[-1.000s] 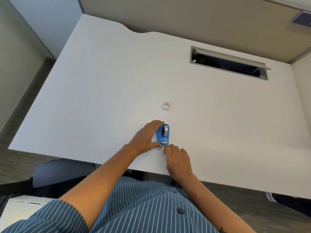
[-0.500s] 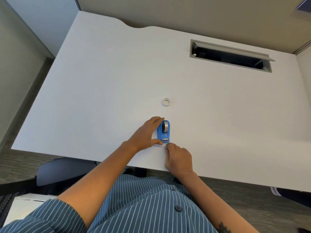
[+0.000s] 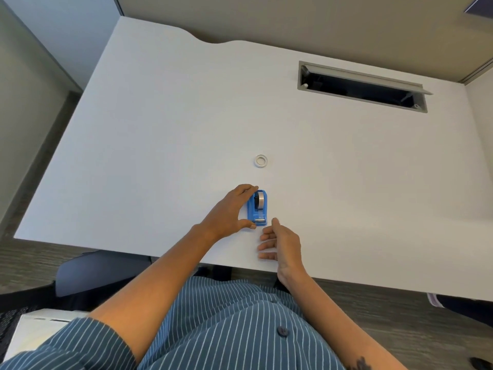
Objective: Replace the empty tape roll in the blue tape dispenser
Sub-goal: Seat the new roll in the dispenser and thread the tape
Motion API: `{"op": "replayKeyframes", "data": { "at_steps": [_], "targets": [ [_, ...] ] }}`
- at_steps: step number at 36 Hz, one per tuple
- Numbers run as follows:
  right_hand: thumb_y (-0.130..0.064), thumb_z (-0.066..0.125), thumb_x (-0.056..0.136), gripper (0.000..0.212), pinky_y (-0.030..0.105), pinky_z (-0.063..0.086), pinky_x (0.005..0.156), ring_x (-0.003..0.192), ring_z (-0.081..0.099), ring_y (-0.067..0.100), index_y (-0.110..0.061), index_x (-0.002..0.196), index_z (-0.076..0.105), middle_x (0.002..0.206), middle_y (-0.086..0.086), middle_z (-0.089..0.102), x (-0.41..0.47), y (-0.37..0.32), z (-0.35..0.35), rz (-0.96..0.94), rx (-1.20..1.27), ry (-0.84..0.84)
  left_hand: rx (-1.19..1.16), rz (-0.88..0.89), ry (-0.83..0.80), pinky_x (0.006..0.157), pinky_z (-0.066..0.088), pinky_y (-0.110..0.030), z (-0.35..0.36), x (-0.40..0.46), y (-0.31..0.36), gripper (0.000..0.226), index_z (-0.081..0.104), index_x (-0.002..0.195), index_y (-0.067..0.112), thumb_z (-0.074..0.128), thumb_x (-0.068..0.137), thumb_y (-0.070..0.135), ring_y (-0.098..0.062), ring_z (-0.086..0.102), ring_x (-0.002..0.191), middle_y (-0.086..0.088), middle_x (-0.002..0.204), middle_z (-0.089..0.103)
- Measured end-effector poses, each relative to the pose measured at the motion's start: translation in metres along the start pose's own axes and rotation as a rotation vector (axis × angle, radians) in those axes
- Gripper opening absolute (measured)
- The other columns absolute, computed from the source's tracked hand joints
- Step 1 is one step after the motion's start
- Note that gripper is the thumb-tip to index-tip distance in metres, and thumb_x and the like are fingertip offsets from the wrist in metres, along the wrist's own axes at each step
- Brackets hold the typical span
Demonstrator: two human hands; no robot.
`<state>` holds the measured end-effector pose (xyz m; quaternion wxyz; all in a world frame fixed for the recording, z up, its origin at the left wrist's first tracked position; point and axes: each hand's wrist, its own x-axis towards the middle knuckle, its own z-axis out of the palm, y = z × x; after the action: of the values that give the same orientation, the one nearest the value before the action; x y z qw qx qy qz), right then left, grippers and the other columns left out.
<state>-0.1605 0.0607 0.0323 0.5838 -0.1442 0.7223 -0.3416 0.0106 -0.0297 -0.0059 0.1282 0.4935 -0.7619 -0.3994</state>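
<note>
We look down on a white counter whose far edge dips in a shallow curve near its left corner. Set into the counter at the far right is a long grey-framed cable slot, dark inside, its flap tilted open. Behind it runs a beige partition panel, meeting a pale wall on the left. The floor is dark grey wood-grain. Under the near left edge we see a dark chair and a white box. Light is soft and even.

Single head-worn wide-angle view, looking steeply down and forward over the desk, edges seemingly bowed
</note>
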Motion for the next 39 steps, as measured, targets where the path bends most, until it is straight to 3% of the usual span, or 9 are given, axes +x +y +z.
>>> {"op": "replayKeyframes", "data": {
  "at_steps": [4,7,15,19,27,39],
  "targets": [
    [-0.073,0.053,0.096,0.075,0.042,0.063,0.062,0.067,0.073,0.029,-0.002,0.094,0.078,0.085,0.015,0.08,0.002,-0.015,0.002,0.17,0.003,-0.038,0.002,-0.005,0.007,0.12,0.035,-0.033,0.001,0.001,0.0,0.098,0.03,0.161,0.022,0.087,0.083,0.036,-0.015,0.034,0.149,0.003,0.166,0.031],
    [-0.078,0.052,0.093,0.082,0.043,0.064,0.07,0.071,0.075,0.028,-0.001,0.099,0.079,0.088,0.015,0.081,0.005,-0.026,0.005,0.28,-0.017,-0.106,0.009,0.004,0.01,0.12,0.036,-0.034,0.002,0.001,0.0,0.097,0.03,0.161,0.022,0.086,0.083,0.035,-0.016,0.036,0.149,0.001,0.166,0.032],
    [-0.049,0.064,0.093,0.049,0.037,0.064,0.064,0.065,0.074,0.026,-0.002,0.099,0.077,0.084,0.013,0.077,0.013,-0.047,0.015,0.406,-0.102,-0.185,0.024,0.017,0.021,0.121,0.038,-0.036,0.004,0.001,-0.004,0.095,0.032,0.161,0.022,0.086,0.084,0.032,-0.017,0.037,0.149,0.002,0.165,0.033],
    [-0.036,0.063,0.089,0.035,0.038,0.064,0.069,0.069,0.075,0.029,-0.004,0.096,0.075,0.084,0.011,0.075,0.014,-0.051,0.013,0.446,-0.12,-0.223,0.029,0.02,0.023,0.121,0.038,-0.035,0.005,0.001,-0.005,0.095,0.031,0.161,0.022,0.086,0.084,0.031,-0.017,0.037,0.149,0.003,0.165,0.033],
    [-0.011,0.061,0.081,0.024,0.042,0.066,0.073,0.073,0.073,0.03,0.0,0.097,0.077,0.082,0.012,0.072,0.013,-0.048,0.009,0.426,-0.104,-0.218,0.037,0.01,0.024,0.121,0.036,-0.034,0.007,0.002,-0.006,0.097,0.03,0.162,0.023,0.086,0.084,0.034,-0.016,0.035,0.149,0.004,0.166,0.031],
    [-0.012,0.074,0.095,0.019,0.038,0.066,0.063,0.065,0.073,0.022,0.0,0.109,0.078,0.078,0.009,0.074,0.011,-0.033,0.005,0.326,-0.023,-0.163,0.037,0.009,0.015,0.122,0.038,-0.037,0.008,0.003,-0.009,0.098,0.028,0.162,0.023,0.086,0.083,0.035,-0.016,0.034,0.151,0.004,0.167,0.03]
  ]
}}
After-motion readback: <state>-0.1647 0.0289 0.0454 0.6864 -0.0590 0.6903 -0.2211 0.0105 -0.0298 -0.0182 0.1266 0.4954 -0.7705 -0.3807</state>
